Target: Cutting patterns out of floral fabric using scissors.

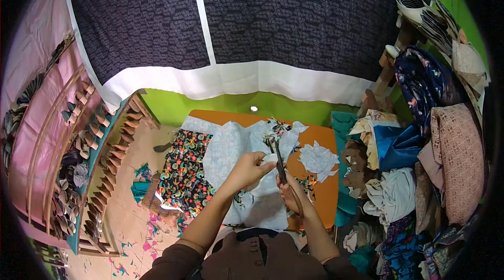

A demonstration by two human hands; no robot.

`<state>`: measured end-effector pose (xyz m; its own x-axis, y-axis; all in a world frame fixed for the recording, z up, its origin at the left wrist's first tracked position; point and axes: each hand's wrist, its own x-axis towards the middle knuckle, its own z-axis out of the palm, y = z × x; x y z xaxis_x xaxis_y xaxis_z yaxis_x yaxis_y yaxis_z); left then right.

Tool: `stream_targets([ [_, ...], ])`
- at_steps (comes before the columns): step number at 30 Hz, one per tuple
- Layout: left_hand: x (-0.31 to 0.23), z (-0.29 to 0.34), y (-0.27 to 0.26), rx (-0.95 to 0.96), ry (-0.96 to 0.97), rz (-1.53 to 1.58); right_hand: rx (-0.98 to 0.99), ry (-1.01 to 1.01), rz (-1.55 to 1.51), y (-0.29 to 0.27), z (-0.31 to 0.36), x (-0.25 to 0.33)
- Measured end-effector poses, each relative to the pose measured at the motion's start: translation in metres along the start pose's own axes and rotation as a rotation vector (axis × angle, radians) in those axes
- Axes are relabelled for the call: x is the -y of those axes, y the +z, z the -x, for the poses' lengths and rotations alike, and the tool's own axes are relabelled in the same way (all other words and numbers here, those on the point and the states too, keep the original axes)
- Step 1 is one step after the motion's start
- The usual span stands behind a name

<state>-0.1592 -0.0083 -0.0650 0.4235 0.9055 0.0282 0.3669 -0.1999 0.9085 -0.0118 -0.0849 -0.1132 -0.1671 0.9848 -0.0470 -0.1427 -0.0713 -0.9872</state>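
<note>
In my right hand is a pair of dark scissors, held with the blades pointing away from me and their tips apart. My left hand is closed on a small pale fabric piece, held beside the blades. Below both hands, pale-backed fabric is spread over an orange table. The dark floral side of the fabric shows at the left and hangs over the table's edge. A heap of pale cut pieces lies on the right of the table.
At the left, a curved rack carries rows of shoe-shaped pieces. Folded fabrics and cloth bundles are stacked at the right. Scraps litter the floor at the lower left. A dark patterned cloth hangs beyond the table.
</note>
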Motion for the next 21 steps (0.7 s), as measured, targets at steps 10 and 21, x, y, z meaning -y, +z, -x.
stream_targets([
  [10,0.001,-0.001,0.000,0.037,-0.059,0.024,-0.013,0.023,-0.022,-0.005,0.004,0.003],
  [21,0.035,-0.015,0.011,-0.194,-0.098,0.229,-0.115,0.203,-0.189,-0.018,-0.006,0.001],
])
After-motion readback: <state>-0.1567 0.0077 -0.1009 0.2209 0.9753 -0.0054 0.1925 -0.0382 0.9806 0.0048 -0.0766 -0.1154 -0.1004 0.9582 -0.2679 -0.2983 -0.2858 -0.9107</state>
